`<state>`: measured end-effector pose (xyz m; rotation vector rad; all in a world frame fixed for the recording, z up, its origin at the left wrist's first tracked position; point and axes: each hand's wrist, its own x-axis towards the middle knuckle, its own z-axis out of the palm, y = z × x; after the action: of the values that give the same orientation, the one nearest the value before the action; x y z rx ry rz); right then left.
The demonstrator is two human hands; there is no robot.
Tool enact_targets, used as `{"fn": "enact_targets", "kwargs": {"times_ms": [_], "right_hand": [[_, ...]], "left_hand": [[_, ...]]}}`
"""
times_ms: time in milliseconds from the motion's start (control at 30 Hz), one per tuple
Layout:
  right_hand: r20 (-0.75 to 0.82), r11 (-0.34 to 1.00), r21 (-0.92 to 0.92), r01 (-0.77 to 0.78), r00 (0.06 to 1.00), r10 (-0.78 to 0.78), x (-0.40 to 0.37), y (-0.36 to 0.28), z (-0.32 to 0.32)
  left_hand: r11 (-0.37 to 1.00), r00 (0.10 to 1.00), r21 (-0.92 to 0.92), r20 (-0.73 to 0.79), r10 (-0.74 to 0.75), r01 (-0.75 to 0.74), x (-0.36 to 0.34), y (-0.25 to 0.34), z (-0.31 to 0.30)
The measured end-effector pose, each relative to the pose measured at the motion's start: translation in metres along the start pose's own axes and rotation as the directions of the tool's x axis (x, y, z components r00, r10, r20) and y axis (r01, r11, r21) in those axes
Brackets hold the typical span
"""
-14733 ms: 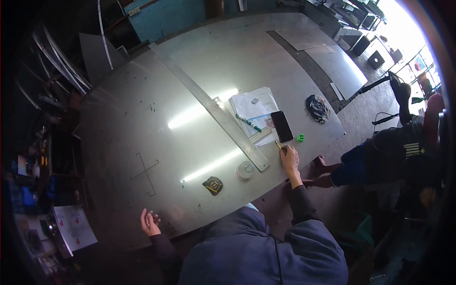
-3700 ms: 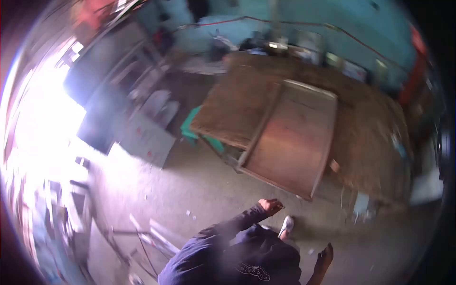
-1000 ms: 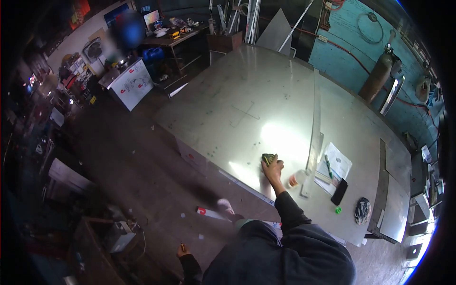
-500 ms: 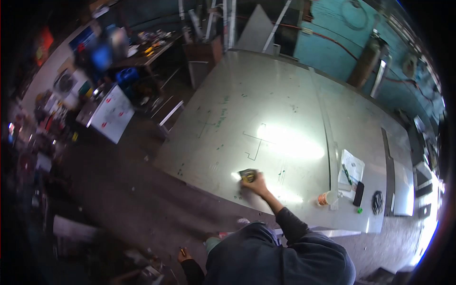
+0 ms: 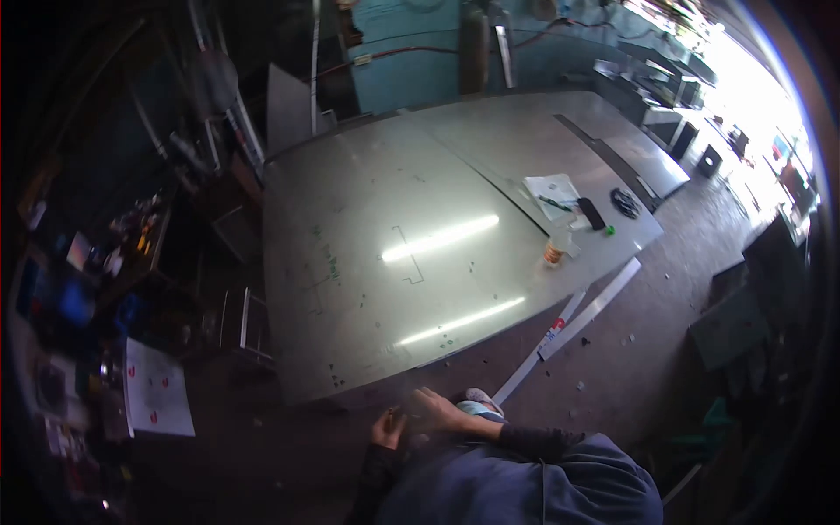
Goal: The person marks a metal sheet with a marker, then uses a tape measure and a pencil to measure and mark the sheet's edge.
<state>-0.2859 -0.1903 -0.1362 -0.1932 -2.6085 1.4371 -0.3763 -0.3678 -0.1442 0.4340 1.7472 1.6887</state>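
My left hand (image 5: 388, 430) is closed in front of my body, below the table's near edge, around a small object with a yellow-orange part that is too small to name. Close beside it is my right hand (image 5: 440, 411), its fingers curled over a dark, blurred shape that looks like the tape measure (image 5: 415, 422), mostly hidden. Beyond both hands lies a large metal sheet (image 5: 350, 210) on the table, with green and dark marker lines and writing on it.
On the sheet's right side are a bottle (image 5: 555, 252) with an orange label, paper (image 5: 547, 186) with a green pen, a black phone-like object (image 5: 591, 213), a green cap (image 5: 610, 231) and a coiled black cable (image 5: 625, 203). Metal strips (image 5: 560, 328) extend beside the near edge.
My right hand has left the sheet, where it held the tape measure, and come back to my left hand. The view has swung to the right.
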Motion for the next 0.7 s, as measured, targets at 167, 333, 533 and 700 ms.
{"fn": "enact_targets", "kwargs": {"times_ms": [167, 333, 533, 700], "right_hand": [[0.233, 0.781, 0.451, -0.431, 0.902, 0.364, -0.049, -0.056, -0.060], [0.351, 0.496, 0.729, -0.471, 0.880, 0.320, -0.103, -0.042, -0.060], [0.312, 0.689, 0.579, -0.436, 0.899, 0.307, -0.142, -0.023, -0.081], [0.228, 0.889, 0.303, -0.344, 0.932, 0.283, -0.195, 0.032, -0.102]], "left_hand": [[0.996, 0.920, 0.087, 0.389, -0.040, 0.006, 0.003, 0.040, 0.020], [0.996, 0.676, 0.087, 0.735, -0.053, -0.017, 0.003, 0.052, 0.060], [0.974, 0.674, 0.207, 0.733, -0.095, -0.087, -0.005, 0.033, 0.099], [0.969, 0.796, 0.246, 0.582, -0.168, 0.025, -0.004, -0.015, 0.152]]}}
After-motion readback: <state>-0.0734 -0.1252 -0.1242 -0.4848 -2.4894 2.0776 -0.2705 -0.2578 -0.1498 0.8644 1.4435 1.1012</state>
